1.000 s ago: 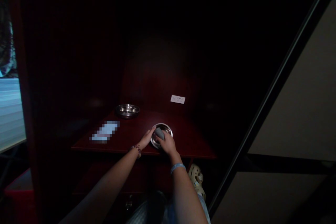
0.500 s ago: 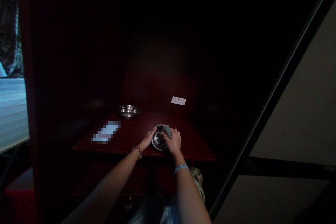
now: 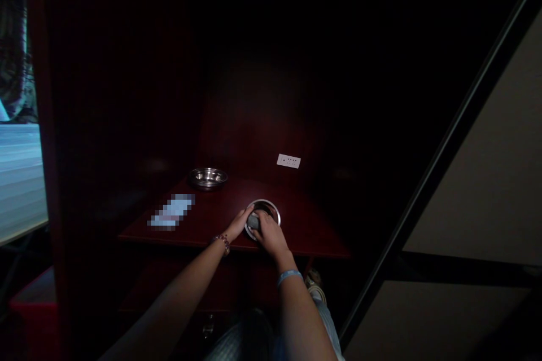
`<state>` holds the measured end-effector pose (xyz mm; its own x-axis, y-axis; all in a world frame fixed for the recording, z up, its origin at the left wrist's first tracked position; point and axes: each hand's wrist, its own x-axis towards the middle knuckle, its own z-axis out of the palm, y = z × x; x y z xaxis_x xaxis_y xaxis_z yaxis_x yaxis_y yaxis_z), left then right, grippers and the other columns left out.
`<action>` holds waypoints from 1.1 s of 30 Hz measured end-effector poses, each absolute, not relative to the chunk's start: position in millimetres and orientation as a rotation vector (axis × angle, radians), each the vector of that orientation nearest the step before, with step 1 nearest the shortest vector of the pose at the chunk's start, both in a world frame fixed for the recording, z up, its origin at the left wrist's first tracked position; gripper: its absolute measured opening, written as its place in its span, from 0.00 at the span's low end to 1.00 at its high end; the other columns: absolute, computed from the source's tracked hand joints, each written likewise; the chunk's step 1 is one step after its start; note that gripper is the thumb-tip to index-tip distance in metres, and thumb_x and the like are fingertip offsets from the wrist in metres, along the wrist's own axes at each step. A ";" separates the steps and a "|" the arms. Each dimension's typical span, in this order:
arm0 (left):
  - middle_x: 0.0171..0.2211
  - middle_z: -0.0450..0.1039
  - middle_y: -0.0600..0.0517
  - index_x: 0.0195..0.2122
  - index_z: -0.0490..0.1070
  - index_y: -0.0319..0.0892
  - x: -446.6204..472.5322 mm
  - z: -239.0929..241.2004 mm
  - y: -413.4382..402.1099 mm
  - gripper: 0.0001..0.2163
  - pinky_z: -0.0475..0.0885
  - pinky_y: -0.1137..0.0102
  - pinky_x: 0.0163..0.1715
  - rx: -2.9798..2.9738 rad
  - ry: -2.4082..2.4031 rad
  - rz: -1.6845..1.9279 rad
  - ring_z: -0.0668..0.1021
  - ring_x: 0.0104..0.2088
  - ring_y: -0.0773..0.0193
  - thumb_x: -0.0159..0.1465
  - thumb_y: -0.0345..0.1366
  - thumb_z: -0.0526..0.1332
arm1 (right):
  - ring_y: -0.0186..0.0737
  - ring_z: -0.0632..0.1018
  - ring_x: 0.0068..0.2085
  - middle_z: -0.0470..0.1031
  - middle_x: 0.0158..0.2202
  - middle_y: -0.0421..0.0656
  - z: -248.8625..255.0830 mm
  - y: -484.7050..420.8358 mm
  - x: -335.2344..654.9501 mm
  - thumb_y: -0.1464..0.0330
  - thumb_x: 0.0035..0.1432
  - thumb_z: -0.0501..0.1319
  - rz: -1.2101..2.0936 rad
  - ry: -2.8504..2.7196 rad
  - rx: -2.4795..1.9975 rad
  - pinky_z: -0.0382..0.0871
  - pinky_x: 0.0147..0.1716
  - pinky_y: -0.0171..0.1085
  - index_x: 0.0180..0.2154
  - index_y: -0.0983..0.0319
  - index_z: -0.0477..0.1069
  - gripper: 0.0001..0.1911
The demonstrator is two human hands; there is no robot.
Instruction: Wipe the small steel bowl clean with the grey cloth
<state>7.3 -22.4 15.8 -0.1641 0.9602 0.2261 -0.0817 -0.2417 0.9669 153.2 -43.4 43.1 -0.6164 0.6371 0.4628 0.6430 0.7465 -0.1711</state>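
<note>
A small shiny metal bowl [image 3: 271, 210] sits on a dark red wooden shelf [image 3: 313, 237] near its front edge. My left hand [image 3: 237, 227] rests against the bowl's left rim, fingers curved on it. My right hand [image 3: 269, 235] is closed on a grey cloth or sponge [image 3: 253, 220] pressed into the near left part of the bowl. A beaded bracelet is on my left wrist, a pale blue band on my right.
A second metal bowl [image 3: 207, 177] stands further back on the left. A blurred flat card [image 3: 171, 211] lies left of my hands. A white socket plate [image 3: 288, 161] is on the back panel. A dark sliding-door frame [image 3: 440, 152] runs diagonally on the right.
My right hand moved the grey cloth from the bowl's far right rim down to its near left inside. My left hand stayed on the left rim.
</note>
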 end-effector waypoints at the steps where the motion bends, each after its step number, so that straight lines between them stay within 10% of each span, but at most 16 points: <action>1: 0.41 0.78 0.44 0.38 0.76 0.36 7.4 16.6 -23.3 0.23 0.63 0.64 0.53 1.228 1.113 1.544 0.75 0.48 0.53 0.56 0.52 0.56 | 0.46 0.66 0.55 0.65 0.54 0.51 42.8 -42.9 153.9 0.70 0.55 0.57 0.017 -2.433 -0.967 0.61 0.54 0.46 0.57 0.62 0.56 0.28; 33: 0.42 0.78 0.44 0.41 0.75 0.37 7.6 15.0 -20.7 0.25 0.66 0.63 0.52 1.245 1.066 1.550 0.76 0.47 0.52 0.54 0.54 0.58 | 0.48 0.67 0.47 0.74 0.44 0.50 85.5 -55.3 173.0 0.70 0.60 0.49 -0.371 -2.098 -1.361 0.53 0.49 0.45 0.47 0.61 0.69 0.16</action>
